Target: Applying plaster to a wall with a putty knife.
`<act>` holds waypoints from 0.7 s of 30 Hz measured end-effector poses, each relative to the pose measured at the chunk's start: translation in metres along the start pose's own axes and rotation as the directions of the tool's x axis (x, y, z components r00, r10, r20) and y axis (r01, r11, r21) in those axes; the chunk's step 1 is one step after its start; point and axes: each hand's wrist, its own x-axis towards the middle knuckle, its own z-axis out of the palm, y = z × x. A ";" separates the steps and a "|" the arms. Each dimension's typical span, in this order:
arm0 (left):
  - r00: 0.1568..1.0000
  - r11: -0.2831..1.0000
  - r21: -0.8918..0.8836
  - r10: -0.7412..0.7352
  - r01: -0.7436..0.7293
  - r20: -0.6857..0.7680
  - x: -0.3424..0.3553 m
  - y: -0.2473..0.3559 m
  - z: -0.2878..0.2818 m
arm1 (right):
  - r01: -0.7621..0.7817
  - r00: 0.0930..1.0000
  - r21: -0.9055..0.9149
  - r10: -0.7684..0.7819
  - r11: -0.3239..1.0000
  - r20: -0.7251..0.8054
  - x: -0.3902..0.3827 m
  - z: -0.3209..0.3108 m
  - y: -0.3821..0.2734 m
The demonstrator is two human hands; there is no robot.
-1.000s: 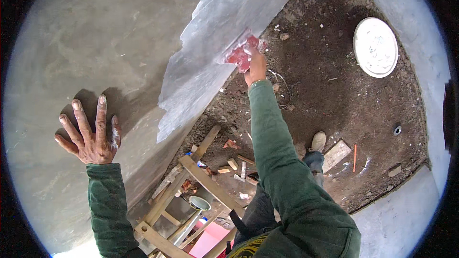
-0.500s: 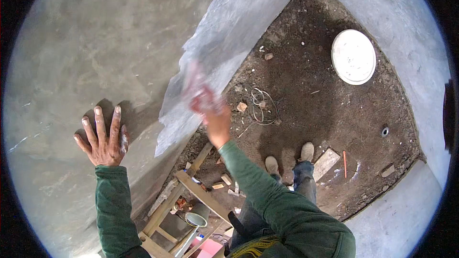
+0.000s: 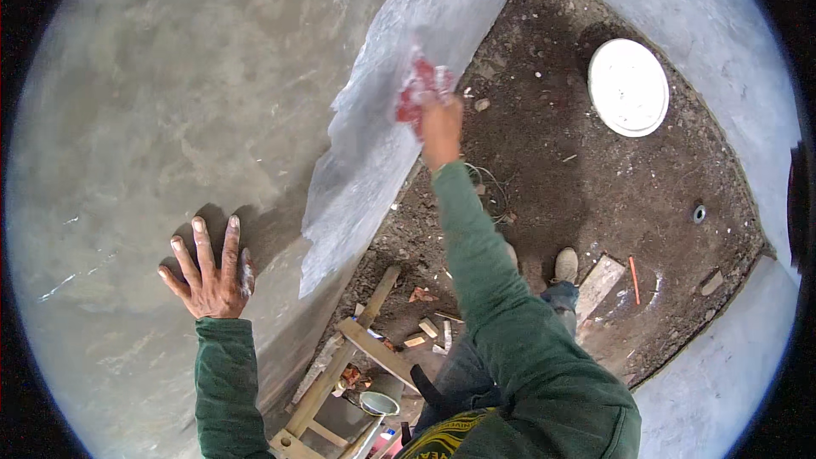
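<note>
The left hand [image 3: 210, 276] lies flat and open on the grey wall [image 3: 153, 119], holding nothing. The right hand [image 3: 440, 123] grips a red pad [image 3: 421, 85] against the pale strip [image 3: 382, 144], near its edge beside the dirt floor [image 3: 578, 178].

The red thing [image 3: 422, 89] in the right hand [image 3: 440, 123] is blurred; its kind is unclear. At six o'clock, the wooden ladder [image 3: 340, 374] is cut off.
</note>
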 end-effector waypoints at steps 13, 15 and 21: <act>0.982 0.958 -0.240 0.120 -0.153 -0.150 0.154 0.034 -0.066 | -0.244 0.966 0.236 0.258 0.941 -0.029 -0.030 -0.082 0.008; 0.963 0.971 -0.175 0.121 -0.166 -0.241 0.228 0.044 -0.085 | -0.385 0.913 0.243 0.405 0.890 -0.041 0.021 -0.109 0.046; 0.938 0.992 0.095 0.107 -0.080 -0.329 0.283 0.047 -0.068 | -0.543 0.800 0.387 0.600 0.745 -0.033 0.113 -0.089 0.095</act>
